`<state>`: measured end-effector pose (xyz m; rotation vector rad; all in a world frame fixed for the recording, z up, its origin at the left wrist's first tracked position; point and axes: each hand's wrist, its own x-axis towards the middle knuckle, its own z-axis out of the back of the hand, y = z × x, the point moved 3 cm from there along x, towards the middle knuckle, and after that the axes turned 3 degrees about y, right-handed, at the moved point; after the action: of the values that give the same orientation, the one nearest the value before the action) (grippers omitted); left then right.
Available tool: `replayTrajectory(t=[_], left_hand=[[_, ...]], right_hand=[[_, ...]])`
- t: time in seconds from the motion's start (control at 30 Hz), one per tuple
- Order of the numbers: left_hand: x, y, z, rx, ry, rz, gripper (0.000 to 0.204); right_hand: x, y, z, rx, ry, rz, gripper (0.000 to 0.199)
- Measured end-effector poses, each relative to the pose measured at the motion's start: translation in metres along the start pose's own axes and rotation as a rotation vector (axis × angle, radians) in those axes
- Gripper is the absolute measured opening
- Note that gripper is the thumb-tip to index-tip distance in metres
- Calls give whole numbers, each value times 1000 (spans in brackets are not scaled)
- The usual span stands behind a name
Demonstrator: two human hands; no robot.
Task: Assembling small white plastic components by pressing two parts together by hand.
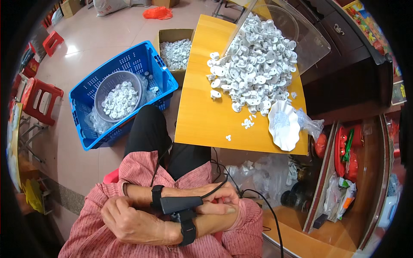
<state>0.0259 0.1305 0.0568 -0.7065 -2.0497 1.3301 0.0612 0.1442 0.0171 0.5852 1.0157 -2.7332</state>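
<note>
"Forearms (140, 194) look crossed on your feed. Is anything held?"

"From my remote seat, I see the right hand (134, 221) at the near left, released, its fingers loosely curled beside a pink sleeve (95, 198), with nothing visible in it. The left hand (221, 195) lies farther right, against the opposite forearm. Its fingers are bent and partly hidden, so I cannot tell whether it clasps anything."

"Where are the white plastic parts (260, 64)?"

"Heaped on the far part of the yellow table (206, 116), well apart from both hands. I also find some in the grey basin (106, 86) inside the blue crate (131, 60) to the left, and more in the cardboard box (177, 76) between crate and table."

"And the table's near right?"

"I see a scalloped white dish (289, 139) bearing clear material, just beside a clear plastic bag (312, 124)."
</note>
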Motion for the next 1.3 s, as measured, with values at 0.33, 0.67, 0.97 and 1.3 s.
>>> replayTrajectory(t=[0.33, 0.67, 0.97, 1.3], left_hand=[[-4, 4, 0, -307, -3, 89, 28], [-23, 40, 48, -199, 127, 536, 26], [22, -35, 174, 1169, -804, 37, 19], [57, -17, 195, 1375, -672, 134, 19]], right_hand=[[-37, -35, 76, 514, -897, 1051, 18], [51, -123, 45, 1000, -1080, 703, 17], [104, -126, -54, 1207, -852, 248, 19], [105, -120, -47, 944, -968, 296, 32]])
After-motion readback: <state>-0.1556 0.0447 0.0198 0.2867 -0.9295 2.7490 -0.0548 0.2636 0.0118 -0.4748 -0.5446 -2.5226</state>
